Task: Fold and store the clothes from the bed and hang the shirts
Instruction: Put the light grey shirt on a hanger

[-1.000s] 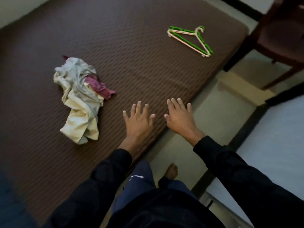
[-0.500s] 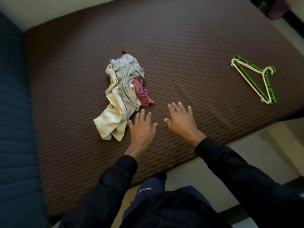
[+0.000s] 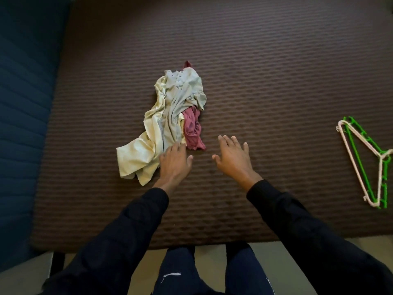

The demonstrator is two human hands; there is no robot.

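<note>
A crumpled heap of clothes lies mid-bed: a pale yellow garment (image 3: 138, 156), a grey buttoned shirt (image 3: 182, 90) on top, and a maroon piece (image 3: 192, 128) at its right. My left hand (image 3: 175, 160) reaches over the heap's near edge, fingers straight, fingertips at the grey and yellow cloth. My right hand (image 3: 232, 155) hovers open over bare mattress just right of the maroon piece, holding nothing. Two hangers, one cream (image 3: 350, 158) and one green (image 3: 359, 165), lie stacked at the bed's right side.
The brown ribbed mattress (image 3: 255, 60) fills most of the view. A dark blue padded surface (image 3: 23, 103) runs along its left side. Pale floor (image 3: 276, 258) and my legs show below the near edge.
The view has swung to face the bed squarely. Both hands moved forward toward the heap; my left hand now reaches its near edge. The clothes and hangers have not shifted on the bed.
</note>
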